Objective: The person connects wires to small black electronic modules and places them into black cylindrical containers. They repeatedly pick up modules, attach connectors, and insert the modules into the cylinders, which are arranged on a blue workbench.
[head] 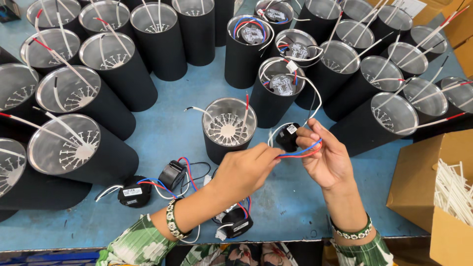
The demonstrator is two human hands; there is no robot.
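Observation:
My right hand [325, 158] holds a small black round driver module [287, 135] with white, red and blue wires. My left hand [245, 170] pinches the red and blue wires [301, 151] of that module, fingers closed on them. Just behind the hands stands a black cylindrical lamp housing [227, 129] with a silver finned inside and a red and a white wire sticking out of it.
Many black cylindrical housings [118, 69] crowd the blue table [167, 123] left, back and right; some hold driver modules [252, 33]. Loose black modules [134, 193] with wires lie near the front edge. A cardboard box of white sleeves [453, 192] stands at right.

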